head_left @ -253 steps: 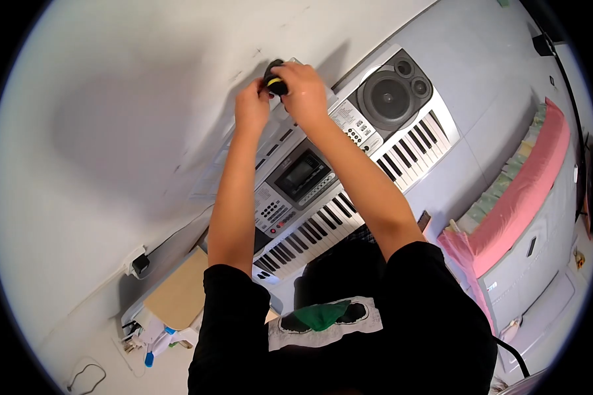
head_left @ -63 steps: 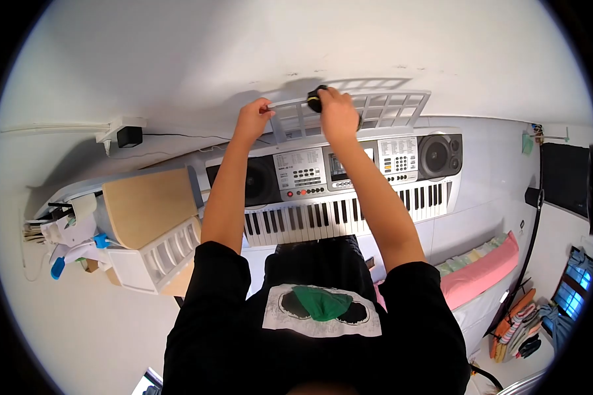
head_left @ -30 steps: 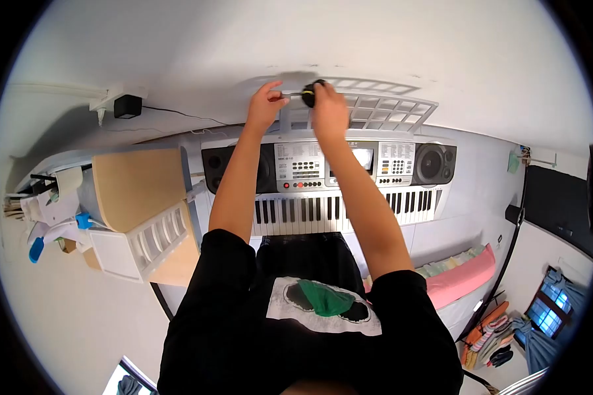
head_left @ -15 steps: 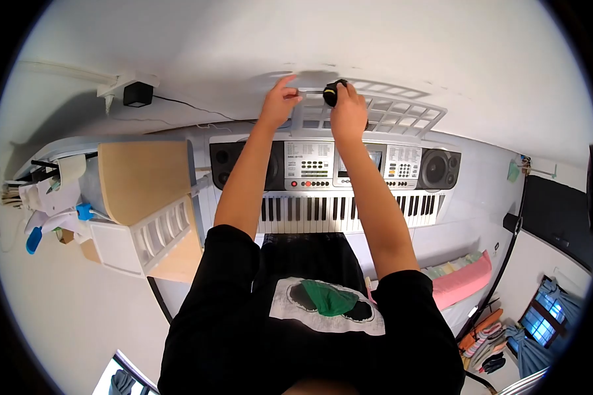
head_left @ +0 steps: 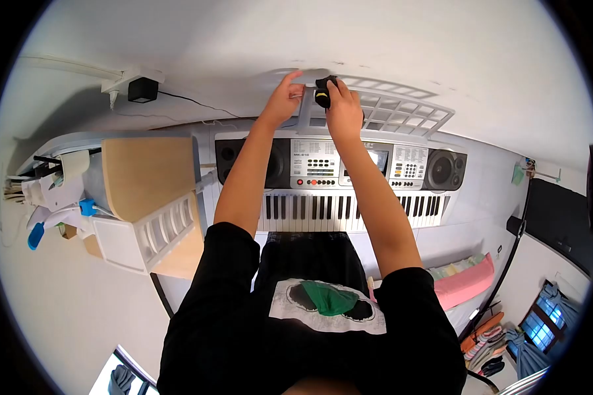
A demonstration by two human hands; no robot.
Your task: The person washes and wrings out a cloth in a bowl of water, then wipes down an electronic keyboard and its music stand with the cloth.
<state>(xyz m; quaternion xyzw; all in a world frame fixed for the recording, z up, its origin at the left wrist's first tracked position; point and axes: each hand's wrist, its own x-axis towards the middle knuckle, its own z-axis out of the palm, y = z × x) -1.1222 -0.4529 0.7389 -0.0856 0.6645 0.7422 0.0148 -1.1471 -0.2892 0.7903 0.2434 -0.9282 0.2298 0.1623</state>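
Note:
My right hand (head_left: 344,113) is closed around a small black bundle with a yellow mark (head_left: 322,92), whose exact kind I cannot make out. It is at the top edge of a grey lattice music stand (head_left: 412,113), toward the stand's left end. My left hand (head_left: 284,102) is beside that end, index finger raised and the other fingers loosely bent; whether it touches the stand is unclear. Below both hands lies an electronic keyboard (head_left: 321,162) with a speaker at each side. My right forearm covers part of its display and keys.
A white wall (head_left: 441,39) rises behind the stand. On the left are a black plug-in adapter (head_left: 143,90) with a cable and a wooden-topped unit (head_left: 150,174) piled with papers. A pink padded item (head_left: 466,283) lies at right, near folded clothes (head_left: 486,345).
The black bundle in my right hand has shifted slightly left along the stand and turned, its yellow mark now lower. My left hand remains at the stand's left end, index finger raised higher.

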